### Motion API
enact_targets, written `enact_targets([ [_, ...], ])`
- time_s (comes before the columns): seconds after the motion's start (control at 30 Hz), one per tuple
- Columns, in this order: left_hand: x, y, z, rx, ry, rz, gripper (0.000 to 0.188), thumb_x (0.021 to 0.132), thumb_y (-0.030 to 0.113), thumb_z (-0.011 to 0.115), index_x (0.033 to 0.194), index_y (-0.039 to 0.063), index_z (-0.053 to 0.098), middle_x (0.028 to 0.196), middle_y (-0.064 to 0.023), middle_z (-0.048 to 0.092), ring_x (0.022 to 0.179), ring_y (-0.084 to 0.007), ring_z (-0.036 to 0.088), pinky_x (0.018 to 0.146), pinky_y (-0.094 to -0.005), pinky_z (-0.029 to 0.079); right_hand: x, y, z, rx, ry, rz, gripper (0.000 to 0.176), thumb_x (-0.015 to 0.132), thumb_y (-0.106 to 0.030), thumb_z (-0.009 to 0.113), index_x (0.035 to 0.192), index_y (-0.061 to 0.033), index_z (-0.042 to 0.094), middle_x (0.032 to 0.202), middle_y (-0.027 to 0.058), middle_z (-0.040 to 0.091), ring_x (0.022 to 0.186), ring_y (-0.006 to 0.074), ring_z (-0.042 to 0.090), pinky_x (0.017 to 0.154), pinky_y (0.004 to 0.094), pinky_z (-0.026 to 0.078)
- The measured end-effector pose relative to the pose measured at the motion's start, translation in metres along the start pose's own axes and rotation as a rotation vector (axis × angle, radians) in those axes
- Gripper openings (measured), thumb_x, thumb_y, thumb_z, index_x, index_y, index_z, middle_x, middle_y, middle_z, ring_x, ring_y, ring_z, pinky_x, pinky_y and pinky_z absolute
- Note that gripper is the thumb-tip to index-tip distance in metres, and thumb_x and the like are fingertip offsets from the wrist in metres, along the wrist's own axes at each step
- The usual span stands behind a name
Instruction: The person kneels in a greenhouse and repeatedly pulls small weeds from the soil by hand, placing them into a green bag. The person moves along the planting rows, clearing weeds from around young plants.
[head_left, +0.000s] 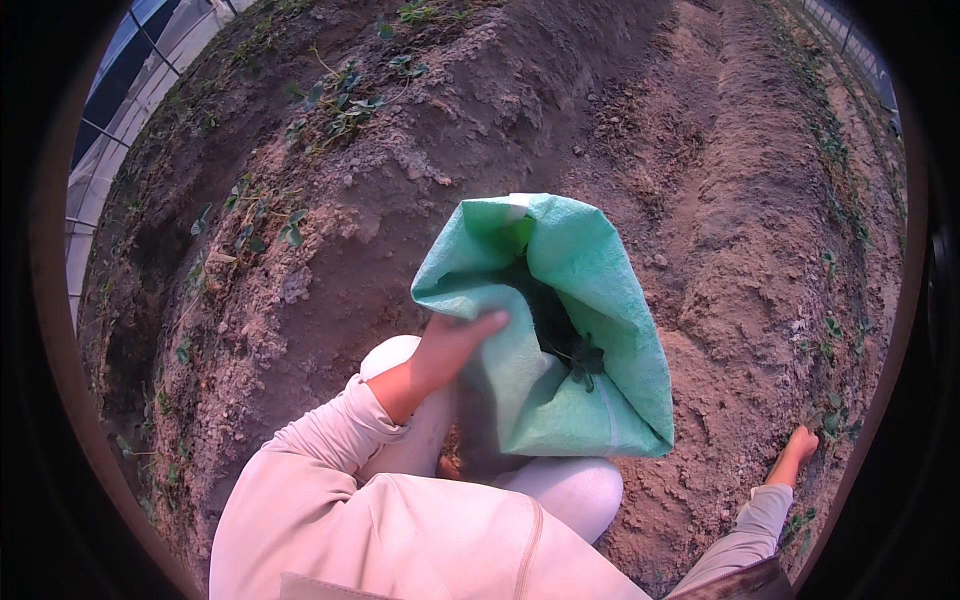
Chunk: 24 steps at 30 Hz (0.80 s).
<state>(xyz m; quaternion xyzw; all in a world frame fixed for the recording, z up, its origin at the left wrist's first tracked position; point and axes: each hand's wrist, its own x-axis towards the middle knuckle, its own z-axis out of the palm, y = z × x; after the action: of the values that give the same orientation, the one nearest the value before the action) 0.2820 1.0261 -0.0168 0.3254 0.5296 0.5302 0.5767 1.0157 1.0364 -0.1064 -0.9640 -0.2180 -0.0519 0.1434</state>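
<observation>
My left hand (450, 351) grips the near left rim of a pale green woven sack (615, 300), its thumb lying on the folded edge. The mouth of the sack gapes upward, and its inside is mostly dark. A dark leafy sprig (586, 358) lies at the inner right side of the mouth. Far out to the right, my right hand (804, 444) reaches to a small green leafy plant (834, 418) on a soil ridge. Its fingers look curled against the plant, but too small to show what they hold.
My knees (574, 491) are bent beside the sack. A raised soil bed (360, 195) with leafy plants (341, 105) runs along the left. A furrow (645, 180) lies between it and the right ridge (757, 247). Pale sheeting with thin bars (124, 154) stands at the upper left.
</observation>
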Motion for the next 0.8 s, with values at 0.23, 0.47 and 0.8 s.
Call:
enact_targets([
  [0.23,-0.001,0.001,-0.004,-0.003,-0.052,0.042,0.034,0.084,0.013,0.069,0.114,0.002,0.059,0.105,-0.0045,0.063,0.094,-0.0142,0.059,0.083,-0.0301,0.048,0.023,0.018,0.017,-0.187,-0.063,-0.205,0.042,0.076,-0.027,0.049,0.105,-0.0004,0.064,0.108,0.0224,0.063,0.1,0.0396,0.058,0.088,0.0458,0.044],
  [0.47,-0.004,0.002,-0.003,-0.048,-0.078,0.068,0.031,0.085,0.012,0.067,0.113,0.002,0.06,0.101,-0.003,0.064,0.09,-0.0135,0.06,0.077,-0.0294,0.049,0.034,0.057,0.042,0.432,-0.029,-0.173,0.042,0.074,-0.014,0.049,0.11,0.0037,0.061,0.109,0.0191,0.064,0.1,0.0326,0.059,0.089,0.0391,0.043],
  [0.8,-0.004,0.0,-0.007,-0.023,-0.041,0.024,0.037,0.084,0.007,0.068,0.118,0.002,0.057,0.111,-0.0052,0.062,0.098,-0.0136,0.058,0.085,-0.0299,0.048,-0.002,0.032,0.022,0.866,-0.046,0.127,0.015,0.07,-0.002,0.056,0.084,0.001,0.061,0.08,0.0058,0.059,0.067,0.0173,0.051,0.062,0.0321,0.042],
])
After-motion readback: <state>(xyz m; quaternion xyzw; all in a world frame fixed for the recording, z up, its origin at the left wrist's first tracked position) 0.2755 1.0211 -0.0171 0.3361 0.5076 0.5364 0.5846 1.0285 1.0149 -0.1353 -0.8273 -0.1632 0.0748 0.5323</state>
